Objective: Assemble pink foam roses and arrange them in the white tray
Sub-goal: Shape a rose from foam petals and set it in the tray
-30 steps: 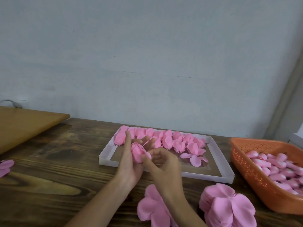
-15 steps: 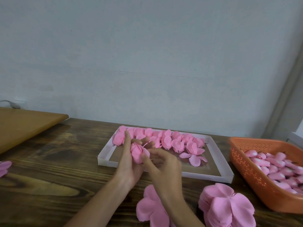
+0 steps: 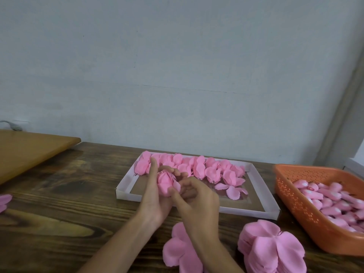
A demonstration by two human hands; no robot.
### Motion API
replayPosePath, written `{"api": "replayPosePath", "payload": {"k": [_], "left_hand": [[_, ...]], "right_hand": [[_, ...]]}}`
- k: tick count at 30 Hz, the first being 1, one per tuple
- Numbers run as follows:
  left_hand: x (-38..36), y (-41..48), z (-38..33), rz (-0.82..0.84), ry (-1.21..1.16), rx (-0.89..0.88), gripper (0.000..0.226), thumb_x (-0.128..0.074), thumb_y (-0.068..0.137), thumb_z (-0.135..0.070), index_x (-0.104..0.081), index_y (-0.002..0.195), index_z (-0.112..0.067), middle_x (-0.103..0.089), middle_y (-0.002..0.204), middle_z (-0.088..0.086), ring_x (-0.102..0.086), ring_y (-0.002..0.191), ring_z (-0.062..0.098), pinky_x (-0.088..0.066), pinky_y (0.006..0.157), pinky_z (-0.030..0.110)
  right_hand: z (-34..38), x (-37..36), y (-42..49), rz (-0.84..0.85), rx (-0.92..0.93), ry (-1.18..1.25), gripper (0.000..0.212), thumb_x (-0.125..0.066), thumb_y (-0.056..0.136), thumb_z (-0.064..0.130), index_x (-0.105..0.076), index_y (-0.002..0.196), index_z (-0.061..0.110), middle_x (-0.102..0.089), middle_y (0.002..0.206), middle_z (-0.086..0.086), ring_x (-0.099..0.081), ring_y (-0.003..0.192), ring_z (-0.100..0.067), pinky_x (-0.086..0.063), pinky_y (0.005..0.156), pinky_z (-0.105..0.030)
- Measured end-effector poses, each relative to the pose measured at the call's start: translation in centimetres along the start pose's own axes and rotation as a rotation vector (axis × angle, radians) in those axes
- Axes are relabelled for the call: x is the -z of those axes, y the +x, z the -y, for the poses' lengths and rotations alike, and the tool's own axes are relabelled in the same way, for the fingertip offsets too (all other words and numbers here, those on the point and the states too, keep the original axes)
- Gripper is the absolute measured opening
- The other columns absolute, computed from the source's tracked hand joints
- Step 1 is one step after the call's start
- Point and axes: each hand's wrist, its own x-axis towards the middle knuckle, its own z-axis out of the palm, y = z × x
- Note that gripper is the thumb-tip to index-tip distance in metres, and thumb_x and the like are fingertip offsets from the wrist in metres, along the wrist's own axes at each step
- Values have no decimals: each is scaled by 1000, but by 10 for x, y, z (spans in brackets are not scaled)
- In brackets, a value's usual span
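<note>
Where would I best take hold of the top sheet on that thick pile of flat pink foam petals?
Probably by one outer lobe of the thick pile of flat pink foam petals, pinched from above at the left edge, away from the orange plastic basket. The lobes fan outward, so a grip can slip under one.

Dark wooden table (image 3: 59,194) with white tray (image 3: 246,212), orange basket (image 3: 295,209), pink petal stacks (image 3: 271,249), stray petals (image 3: 5,201) at left.

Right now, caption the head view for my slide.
Left hand and right hand hold a foam rose at the white tray lined with finished roses.
</note>
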Motion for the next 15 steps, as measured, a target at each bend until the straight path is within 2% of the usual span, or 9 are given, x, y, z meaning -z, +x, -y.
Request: {"api": "replayPosePath", "payload": {"k": [4, 7, 9, 11, 15], "left_hand": [[-3, -2, 0, 52, -19, 3, 63, -95, 49, -72, -73, 78, -20, -76, 97, 7, -76, 98, 27, -62, 79, 42], [-3, -2, -2, 113, 6, -3, 67, -96, 55, -66, -75, 94, -17, -73, 117, 19, -70, 117, 36, -58, 94, 53], [-4, -4, -4, 175, 24, -10, 64, -99, 60, -56, -77, 106, -18, -70, 125, 23, -68, 121, 37, -58, 96, 55], [-4, -6, -7, 245, 36, -23, 63, -100, 63, -43, -76, 117, -20, -70, 124, 19, -67, 124, 36, -58, 95, 53], [-2, -6, -12, 360, 41, 3, 83, -101, 63, -25, -64, 137, -18, -58, 139, 27, -58, 133, 44, -54, 102, 55]], "right_hand": [[0, 0, -1, -60, 32, -2, 11, -83, 81, 36, -75, 87, 31, -71, 74, 17, -69, 70, -6, -58, 68, -37], [2, 2, -1, -53, 38, -9, 10, -77, 87, 41, -77, 92, 32, -73, 78, 17, -70, 72, -4, -57, 68, -36], [2, 3, 0, -42, 39, -30, 12, -74, 89, 42, -78, 93, 31, -73, 80, 15, -69, 72, -4, -56, 69, -37], [2, 4, 1, -46, 41, -42, 10, -74, 89, 40, -77, 90, 30, -72, 79, 13, -68, 70, -6, -55, 69, -37], [3, 5, 2, -53, 21, -35, 10, -75, 90, 39, -76, 87, 29, -71, 74, 13, -68, 67, -7, -55, 68, -39]]}}
